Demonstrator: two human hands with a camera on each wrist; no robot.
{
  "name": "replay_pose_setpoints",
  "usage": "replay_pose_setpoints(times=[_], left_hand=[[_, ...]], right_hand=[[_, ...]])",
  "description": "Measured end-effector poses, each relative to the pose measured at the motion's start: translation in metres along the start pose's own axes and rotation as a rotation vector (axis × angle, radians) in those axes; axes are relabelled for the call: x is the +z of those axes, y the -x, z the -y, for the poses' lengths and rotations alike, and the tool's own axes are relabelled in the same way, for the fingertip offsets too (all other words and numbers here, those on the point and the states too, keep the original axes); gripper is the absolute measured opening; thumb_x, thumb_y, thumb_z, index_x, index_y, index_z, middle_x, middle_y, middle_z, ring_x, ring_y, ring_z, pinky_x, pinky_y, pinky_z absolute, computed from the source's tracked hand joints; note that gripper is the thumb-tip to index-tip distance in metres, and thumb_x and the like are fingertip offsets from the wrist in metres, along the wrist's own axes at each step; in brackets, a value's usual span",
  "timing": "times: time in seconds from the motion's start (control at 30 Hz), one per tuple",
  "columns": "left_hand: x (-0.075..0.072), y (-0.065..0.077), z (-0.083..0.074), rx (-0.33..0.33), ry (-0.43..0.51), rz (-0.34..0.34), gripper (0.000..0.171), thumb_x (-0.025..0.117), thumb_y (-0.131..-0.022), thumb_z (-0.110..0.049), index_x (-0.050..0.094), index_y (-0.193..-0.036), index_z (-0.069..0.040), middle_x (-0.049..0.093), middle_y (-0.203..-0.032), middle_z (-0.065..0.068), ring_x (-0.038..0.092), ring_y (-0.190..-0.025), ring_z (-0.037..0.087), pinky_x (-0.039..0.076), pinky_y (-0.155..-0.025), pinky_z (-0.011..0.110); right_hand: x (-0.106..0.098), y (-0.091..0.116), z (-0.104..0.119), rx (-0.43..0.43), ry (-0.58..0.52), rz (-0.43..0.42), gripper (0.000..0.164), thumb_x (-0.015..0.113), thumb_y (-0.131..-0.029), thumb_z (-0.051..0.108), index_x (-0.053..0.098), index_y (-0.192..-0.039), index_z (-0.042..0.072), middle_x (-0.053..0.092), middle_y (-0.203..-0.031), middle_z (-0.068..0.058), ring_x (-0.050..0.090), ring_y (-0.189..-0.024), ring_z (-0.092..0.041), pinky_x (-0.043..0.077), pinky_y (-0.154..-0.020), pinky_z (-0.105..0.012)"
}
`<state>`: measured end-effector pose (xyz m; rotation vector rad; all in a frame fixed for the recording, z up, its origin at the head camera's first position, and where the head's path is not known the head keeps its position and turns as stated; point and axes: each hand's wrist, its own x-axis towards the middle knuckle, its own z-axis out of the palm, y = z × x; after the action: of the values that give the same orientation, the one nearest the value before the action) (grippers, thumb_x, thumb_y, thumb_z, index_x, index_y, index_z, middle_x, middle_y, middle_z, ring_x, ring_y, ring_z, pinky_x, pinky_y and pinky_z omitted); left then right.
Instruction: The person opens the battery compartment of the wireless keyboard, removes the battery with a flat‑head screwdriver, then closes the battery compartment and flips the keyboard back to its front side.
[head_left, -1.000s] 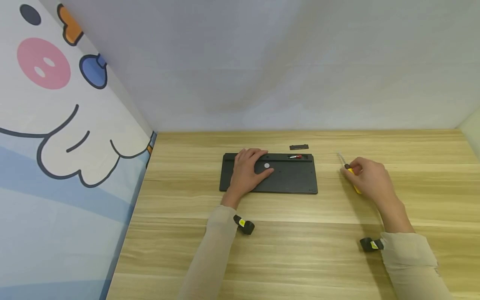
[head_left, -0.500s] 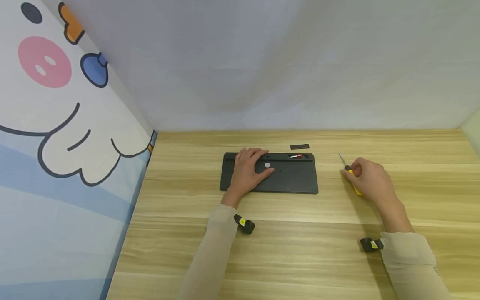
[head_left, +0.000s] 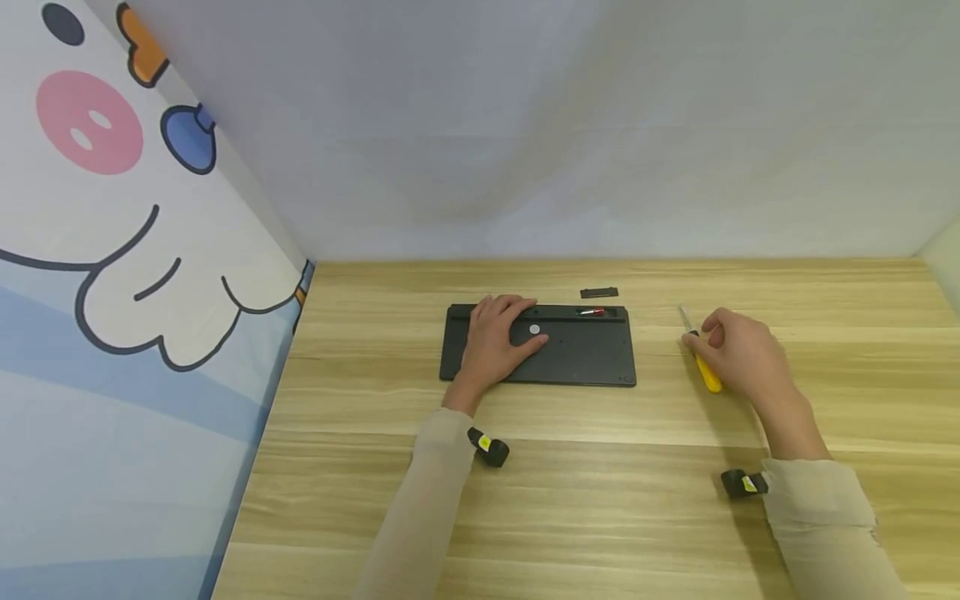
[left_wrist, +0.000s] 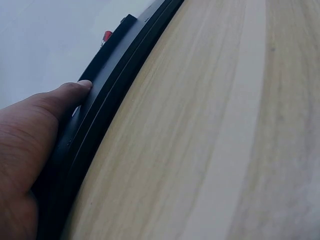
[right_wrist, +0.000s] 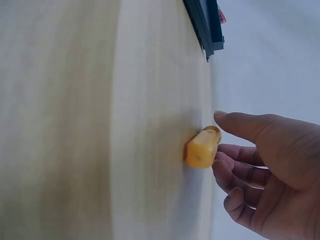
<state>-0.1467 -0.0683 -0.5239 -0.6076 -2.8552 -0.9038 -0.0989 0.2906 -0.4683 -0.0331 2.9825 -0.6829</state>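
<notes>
A black keyboard [head_left: 577, 354] lies face down on the table, its battery compartment uncovered at the far right edge. In that slot sits a red and silver battery [head_left: 592, 312]. My left hand [head_left: 491, 342] rests spread on the keyboard's left half, fingers reaching its far edge and thumb lying on the back. A screwdriver [head_left: 708, 375] with a yellow handle lies on the table right of the keyboard, its tip pointing away. My right hand [head_left: 742, 354] is beside it; in the right wrist view the thumb and loosely bent fingers stand apart around the handle, not gripping it.
A small black battery cover [head_left: 598, 292] lies just behind the keyboard. The wooden table [head_left: 585, 517] meets a pale wall [head_left: 600, 167] at the back. A cartoon-printed panel [head_left: 142, 333] stands along the left side.
The right hand has loosened its pinch on the screwdriver and lifted slightly off it, leaving more of the yellow handle in sight. The left hand and keyboard stay still.
</notes>
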Motion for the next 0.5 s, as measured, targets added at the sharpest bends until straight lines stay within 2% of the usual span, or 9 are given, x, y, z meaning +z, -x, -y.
replay_pose_setpoints(times=[0.27,0.5], left_hand=[[-0.001,0.000,0.000,-0.010,0.002,0.004,0.060,0.072,-0.093,-0.048,0.057,-0.146,-0.024,0.058,-0.143,0.002,0.051,-0.139,0.021,0.017,-0.134,0.047],[0.000,-0.001,0.001,-0.006,-0.005,0.004,0.060,0.072,-0.093,-0.048,0.056,-0.146,-0.024,0.058,-0.143,0.001,0.051,-0.139,0.021,0.018,-0.133,0.048]], right_hand=[[-0.005,-0.007,0.008,0.012,0.008,0.019,0.049,0.062,-0.100,0.039,0.061,-0.124,-0.004,0.068,-0.106,-0.024,0.066,-0.087,-0.038,0.054,-0.067,-0.049],[-0.004,-0.012,0.018,-0.052,0.009,-0.021,0.043,0.063,-0.101,0.034,0.065,-0.121,-0.004,0.069,-0.105,-0.025,0.067,-0.086,-0.037,0.056,-0.068,-0.052]])
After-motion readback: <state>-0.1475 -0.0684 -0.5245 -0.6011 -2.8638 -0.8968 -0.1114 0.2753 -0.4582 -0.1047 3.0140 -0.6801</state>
